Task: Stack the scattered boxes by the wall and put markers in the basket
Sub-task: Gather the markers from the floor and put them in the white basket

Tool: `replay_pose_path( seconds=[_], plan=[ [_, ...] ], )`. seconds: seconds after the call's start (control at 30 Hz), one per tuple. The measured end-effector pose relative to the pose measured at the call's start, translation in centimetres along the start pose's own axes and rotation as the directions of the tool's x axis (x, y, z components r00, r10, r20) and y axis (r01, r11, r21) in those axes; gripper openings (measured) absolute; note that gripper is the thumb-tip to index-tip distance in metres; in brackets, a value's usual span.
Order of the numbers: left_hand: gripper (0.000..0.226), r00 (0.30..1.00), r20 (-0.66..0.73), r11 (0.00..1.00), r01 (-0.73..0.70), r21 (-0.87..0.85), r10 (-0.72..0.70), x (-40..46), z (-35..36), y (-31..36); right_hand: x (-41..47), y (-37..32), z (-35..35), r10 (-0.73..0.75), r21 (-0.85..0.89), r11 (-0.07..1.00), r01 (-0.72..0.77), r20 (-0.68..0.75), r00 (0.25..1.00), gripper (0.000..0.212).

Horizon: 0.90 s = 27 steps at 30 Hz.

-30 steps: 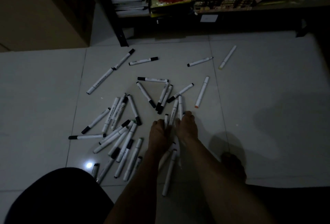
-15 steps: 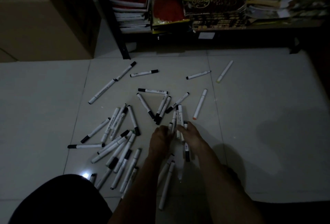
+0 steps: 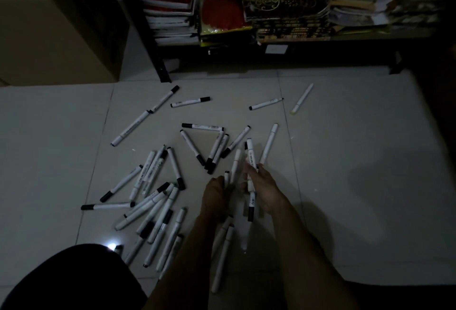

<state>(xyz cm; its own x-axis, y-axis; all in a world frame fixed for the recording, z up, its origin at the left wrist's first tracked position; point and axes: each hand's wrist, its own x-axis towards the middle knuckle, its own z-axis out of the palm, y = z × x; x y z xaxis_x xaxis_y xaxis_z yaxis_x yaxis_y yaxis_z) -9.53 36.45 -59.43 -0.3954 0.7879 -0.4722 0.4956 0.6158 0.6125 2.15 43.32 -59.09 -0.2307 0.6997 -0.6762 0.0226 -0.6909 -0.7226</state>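
Markers mostly lie scattered on the floor while your left hand and right hand each clutch a few; no basket shows.

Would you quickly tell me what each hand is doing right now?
Left hand: fingers curled round a marker standing up from its grip.
Right hand: grips a bundle of markers.

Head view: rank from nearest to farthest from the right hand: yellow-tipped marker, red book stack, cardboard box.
From the right hand:
1. Yellow-tipped marker, on the floor ahead, slightly right.
2. Red book stack, on the shelf, ahead-left.
3. Cardboard box, far left corner.
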Motion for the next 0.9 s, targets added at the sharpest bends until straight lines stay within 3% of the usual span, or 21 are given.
replay_pose_path(
  seconds=[0.07, 0.2, 0.47, 0.73, 0.9],
  plan=[
    [0.026, 1.0, -0.002, 0.996, 0.003, -0.084, -0.003, 0.2, -0.5, 0.3, 0.0, -0.2, -0.1, 0.002, -0.021, 1.0, -0.003, -0.024, 1.0, 0.038],
    [0.027, 0.997, -0.063, 0.972, -0.063, -0.227, 0.05, 0.1, -1.5, 1.4, -0.3, -0.7, 0.1, -0.027, 0.025, 0.999, 0.028, -0.049, 0.998, 0.024],
    [0.031, 0.981, -0.157, 0.91, -0.164, -0.382, 0.111, -0.2, -4.6, 5.4, -0.5, -4.1, 2.0, -0.066, 0.075, 0.995, 0.068, -0.024, 0.998, 0.021],
    [0.024, 0.96, -0.27, 0.812, -0.211, -0.544, 0.069, -9.8, -18.7, 17.9, -14.2, -21.0, 5.2, -0.121, -0.024, 0.992, 0.125, 0.118, 0.986, 0.029],
    [0.031, 0.977, -0.207, 0.761, -0.169, -0.626, 0.047, -17.9, -30.5, 30.1, -26.9, -36.1, 7.6, -0.137, 0.04, 0.99, 0.133, 0.161, 0.977, 0.029]
  ],
)
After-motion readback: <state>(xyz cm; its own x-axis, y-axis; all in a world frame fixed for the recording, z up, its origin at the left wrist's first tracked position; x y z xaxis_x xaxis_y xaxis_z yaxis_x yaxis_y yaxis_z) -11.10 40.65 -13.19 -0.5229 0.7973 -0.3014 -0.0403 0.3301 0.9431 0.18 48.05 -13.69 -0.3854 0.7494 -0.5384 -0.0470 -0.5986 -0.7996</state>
